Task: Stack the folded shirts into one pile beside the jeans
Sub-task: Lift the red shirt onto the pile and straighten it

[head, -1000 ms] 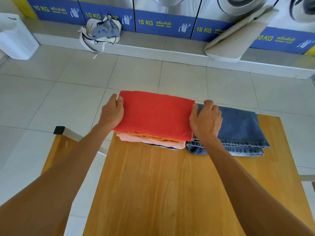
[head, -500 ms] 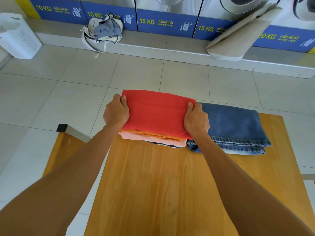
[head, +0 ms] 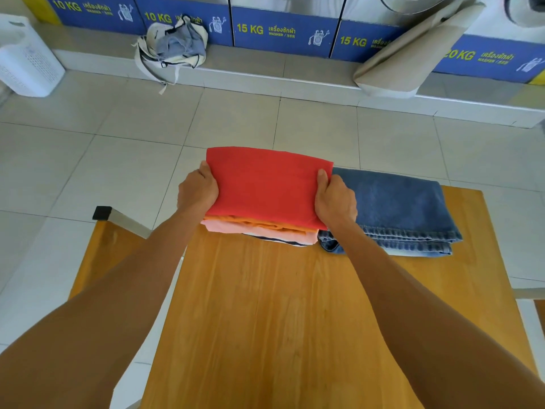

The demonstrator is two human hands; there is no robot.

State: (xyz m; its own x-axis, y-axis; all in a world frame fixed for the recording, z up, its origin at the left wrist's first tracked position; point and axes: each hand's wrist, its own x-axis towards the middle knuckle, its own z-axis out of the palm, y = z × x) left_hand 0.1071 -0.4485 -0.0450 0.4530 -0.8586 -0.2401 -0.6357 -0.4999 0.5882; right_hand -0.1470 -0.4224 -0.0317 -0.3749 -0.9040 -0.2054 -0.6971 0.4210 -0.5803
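A pile of folded shirts sits at the far edge of the wooden table (head: 280, 305), with a red shirt (head: 265, 184) on top. Orange, pink (head: 236, 230) and striped layers show beneath it. Folded blue jeans (head: 401, 205) lie directly to the right of the pile, touching it. My left hand (head: 197, 193) grips the pile's left side, thumb on the red shirt. My right hand (head: 334, 199) grips the right side, between the pile and the jeans.
A second wooden surface (head: 100, 255) with a metal leg (head: 124, 221) stands left of the table. On the tiled floor beyond are a white laundry basket (head: 26, 57), a cloth bag (head: 174, 45) and a leaning beige board (head: 413, 51) against the washers.
My right hand moved from resting over the jeans' edge to gripping the pile's right side. Both hands have closed in on the stack and squared it.
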